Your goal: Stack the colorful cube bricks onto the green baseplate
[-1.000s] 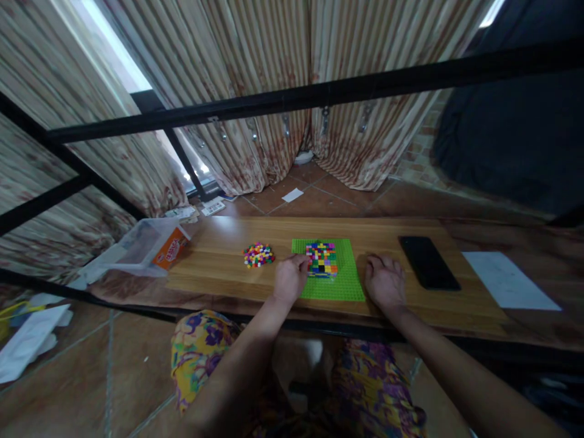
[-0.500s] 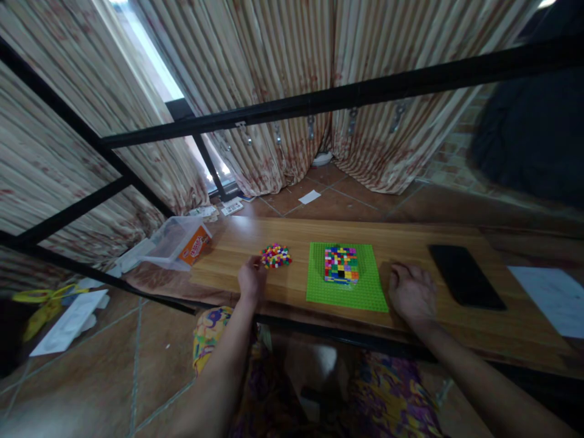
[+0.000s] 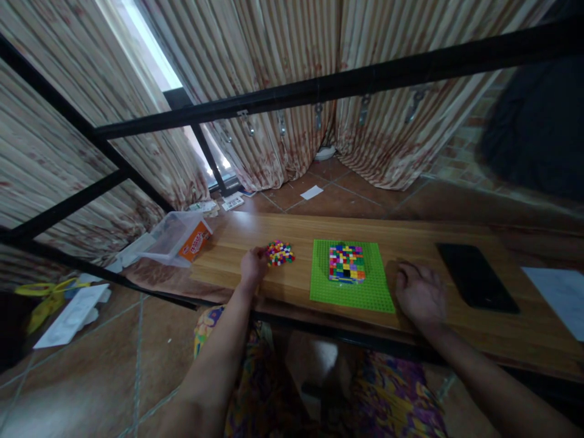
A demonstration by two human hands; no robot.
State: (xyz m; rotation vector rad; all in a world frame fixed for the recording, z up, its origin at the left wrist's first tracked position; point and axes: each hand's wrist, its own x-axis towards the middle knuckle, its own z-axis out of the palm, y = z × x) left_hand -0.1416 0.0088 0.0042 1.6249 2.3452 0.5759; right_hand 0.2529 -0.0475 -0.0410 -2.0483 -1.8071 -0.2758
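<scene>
A small heap of loose, many-coloured toy bricks point(image 3: 280, 253) lies on the wooden table. My left hand point(image 3: 254, 266) is at the heap's left edge, its fingers curled together; what they hold, if anything, is too small to make out. In the middle, a green studded baseplate point(image 3: 319, 292) carries a block built of multicoloured bricks point(image 3: 347, 263). Just right of the baseplate, my right hand point(image 3: 420, 293) rests on the tabletop, fingers loosely apart and nothing in them.
A black tablet-like slab point(image 3: 477, 277) lies right of my right hand, with white paper point(image 3: 554, 295) beyond it. A clear plastic bin point(image 3: 171, 240) with an orange label stands at the table's left end. A black metal bar point(image 3: 292, 91) crosses above the far side.
My left hand has shifted slightly, its fingers staying by the brick heap's left edge. My right hand stays resting beside the baseplate. The whole view has tilted a little.
</scene>
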